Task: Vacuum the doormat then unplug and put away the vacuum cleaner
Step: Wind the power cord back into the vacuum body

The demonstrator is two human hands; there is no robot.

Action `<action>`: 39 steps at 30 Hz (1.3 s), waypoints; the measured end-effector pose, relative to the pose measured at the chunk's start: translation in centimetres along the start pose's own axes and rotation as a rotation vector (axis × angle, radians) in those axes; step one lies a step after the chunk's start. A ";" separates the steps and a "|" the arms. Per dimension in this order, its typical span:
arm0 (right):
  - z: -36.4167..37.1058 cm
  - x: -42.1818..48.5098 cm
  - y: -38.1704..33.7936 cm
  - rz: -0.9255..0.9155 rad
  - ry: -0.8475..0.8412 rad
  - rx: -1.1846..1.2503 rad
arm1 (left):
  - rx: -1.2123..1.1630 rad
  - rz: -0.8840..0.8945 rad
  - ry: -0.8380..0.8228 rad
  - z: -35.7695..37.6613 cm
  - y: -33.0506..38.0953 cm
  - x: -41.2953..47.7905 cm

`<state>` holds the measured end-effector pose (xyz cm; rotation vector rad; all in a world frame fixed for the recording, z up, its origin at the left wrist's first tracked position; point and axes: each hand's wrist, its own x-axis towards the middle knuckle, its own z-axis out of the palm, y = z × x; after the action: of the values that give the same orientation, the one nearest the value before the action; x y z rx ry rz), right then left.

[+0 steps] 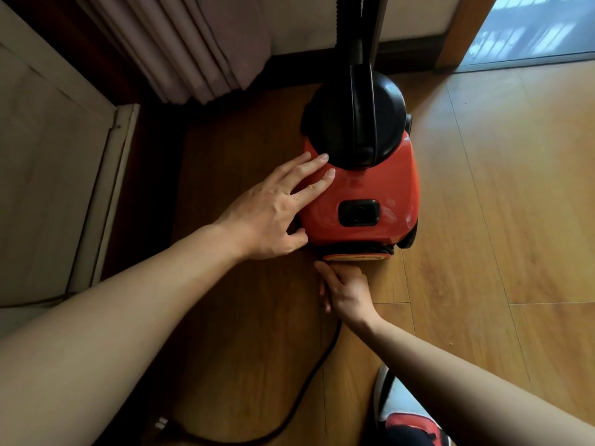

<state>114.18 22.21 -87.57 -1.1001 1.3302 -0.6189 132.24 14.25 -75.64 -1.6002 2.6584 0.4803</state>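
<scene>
A red vacuum cleaner with a black top and black hose stands on the wooden floor near the wall. My left hand lies flat on its red body, fingers straight, thumb at the lower left edge. My right hand is low behind the cleaner, fingers curled around the black power cord right where the cord wraps around the cleaner's rear. The cord trails down over the floor to its plug, which lies loose at the bottom left. No doormat is in view.
A grey curtain hangs behind the cleaner at the upper left. A pale cabinet panel borders the left side. A doorway with a glass door opens at the upper right. My shoe is at the bottom right.
</scene>
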 end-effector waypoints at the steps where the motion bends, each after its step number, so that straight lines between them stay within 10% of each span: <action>1: -0.3 0.1 0.3 -0.007 0.014 -0.022 | -0.002 0.002 0.001 0.0 -0.1 0.0; 15: -9.2 0.4 2.6 0.281 0.248 -0.041 | -0.013 0.007 -0.011 -0.1 -0.6 0.2; 20: -12.7 -0.8 0.1 0.372 0.119 0.555 | -0.019 0.014 0.000 0.1 -0.6 0.3; 39: -5.5 -5.1 -5.1 -0.034 0.335 0.225 | 0.017 0.002 -0.001 0.1 0.3 0.5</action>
<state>109.06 23.07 -80.13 -0.8608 1.4855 -0.9862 131.75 13.98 -75.72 -1.5926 2.6557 0.4566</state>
